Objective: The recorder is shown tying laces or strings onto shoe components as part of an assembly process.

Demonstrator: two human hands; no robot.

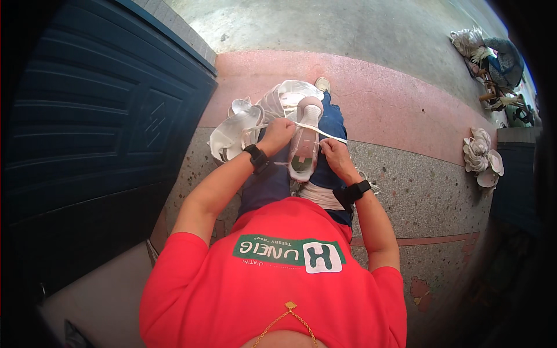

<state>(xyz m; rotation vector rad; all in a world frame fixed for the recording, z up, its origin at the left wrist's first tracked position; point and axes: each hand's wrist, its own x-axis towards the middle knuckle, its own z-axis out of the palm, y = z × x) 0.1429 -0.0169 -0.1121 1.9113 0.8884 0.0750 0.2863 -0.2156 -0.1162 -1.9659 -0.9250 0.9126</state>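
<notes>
A pale pink and white shoe (304,142) lies across my lap, its wider end pointing away from me. My left hand (278,136) is closed at its left side, pinching a white shoelace. To the right of the shoe, my right hand (336,155) is closed too, thumb and finger pressed on a thin lace end. A white shoelace (322,132) runs over the shoe and out past its right side onto my blue trouser leg. The fingers of my left hand are partly hidden behind its back.
White shoe pieces (239,129) and a clear plastic bag (290,91) lie beyond my left hand. A dark blue panelled door (110,116) stands at left. More white shoe pieces (483,158) are piled at right, and a loaded chair (499,66) stands far right.
</notes>
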